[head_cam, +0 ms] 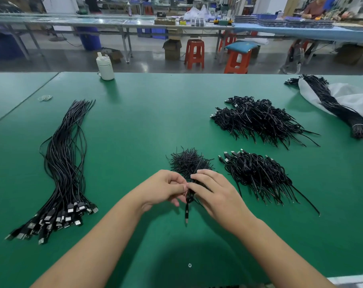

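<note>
straight cables [62,173] left, coiled piles [257,119] right, ties [188,162] ctr

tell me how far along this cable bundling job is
Done: a near heap of coiled black cables and a far heap lie at right. In hand: the left hand and right hand pinch one folded black cable by the pile of short black ties. Left: the row of straight black USB cables at left, plus a banded black cable bundle on the white plastic bag; likely about midway.
</note>
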A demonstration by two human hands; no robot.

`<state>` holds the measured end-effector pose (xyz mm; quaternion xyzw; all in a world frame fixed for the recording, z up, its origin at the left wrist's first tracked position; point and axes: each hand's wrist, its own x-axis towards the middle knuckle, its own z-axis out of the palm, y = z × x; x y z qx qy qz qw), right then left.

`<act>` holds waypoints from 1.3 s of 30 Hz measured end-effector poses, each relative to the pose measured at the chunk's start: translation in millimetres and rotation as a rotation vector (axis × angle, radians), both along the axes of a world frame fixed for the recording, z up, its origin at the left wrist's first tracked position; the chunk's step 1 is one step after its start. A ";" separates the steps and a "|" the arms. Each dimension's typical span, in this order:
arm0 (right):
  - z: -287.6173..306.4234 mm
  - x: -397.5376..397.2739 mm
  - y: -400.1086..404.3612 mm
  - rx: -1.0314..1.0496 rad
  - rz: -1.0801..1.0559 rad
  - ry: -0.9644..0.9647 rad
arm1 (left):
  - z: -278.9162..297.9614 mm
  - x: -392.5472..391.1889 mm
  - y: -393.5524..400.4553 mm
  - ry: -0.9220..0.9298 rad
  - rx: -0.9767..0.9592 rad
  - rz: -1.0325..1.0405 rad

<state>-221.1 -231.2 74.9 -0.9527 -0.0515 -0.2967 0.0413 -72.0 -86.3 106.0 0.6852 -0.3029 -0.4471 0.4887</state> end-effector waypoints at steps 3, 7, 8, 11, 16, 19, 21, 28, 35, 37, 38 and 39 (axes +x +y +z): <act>1.1 -0.7 1.0 0.119 -0.014 -0.036 | 1.1 -0.9 -0.5 0.114 -0.036 0.010; 5.5 1.3 9.3 0.359 -0.125 -0.054 | 4.1 -2.9 -1.8 -0.004 -0.076 -0.029; 7.6 2.5 12.9 0.454 -0.172 -0.034 | 5.0 -3.7 -2.4 -0.059 -0.085 -0.024; 13.9 6.9 21.7 0.840 -0.298 0.045 | 5.9 -8.0 -5.7 -0.253 -0.091 0.019; 16.9 18.2 28.1 1.285 -0.327 0.085 | 1.2 -17.2 -9.7 -0.630 -0.041 0.143; 17.1 22.4 30.8 1.479 -0.261 0.052 | 0.1 -22.5 -9.7 -0.772 -0.090 0.186; 18.6 23.5 29.1 1.556 -0.256 0.061 | -0.3 -24.6 -8.6 -0.860 -0.151 0.189; 25.4 23.5 22.9 1.838 -0.197 0.188 | -4.9 -24.1 -2.5 -1.252 -0.249 0.021; 23.7 21.7 24.3 1.790 -0.226 0.145 | -10.4 -23.0 -5.7 -0.946 -0.211 0.115; 22.5 20.7 24.5 1.767 -0.183 0.151 | -8.9 -22.9 -6.0 -0.878 -0.189 0.120; 22.3 19.9 24.4 1.782 -0.155 0.155 | -8.3 -22.9 -5.8 -0.843 -0.175 0.134; 22.0 18.5 23.6 1.812 -0.126 0.161 | -8.0 -22.7 -5.8 -0.803 -0.161 0.159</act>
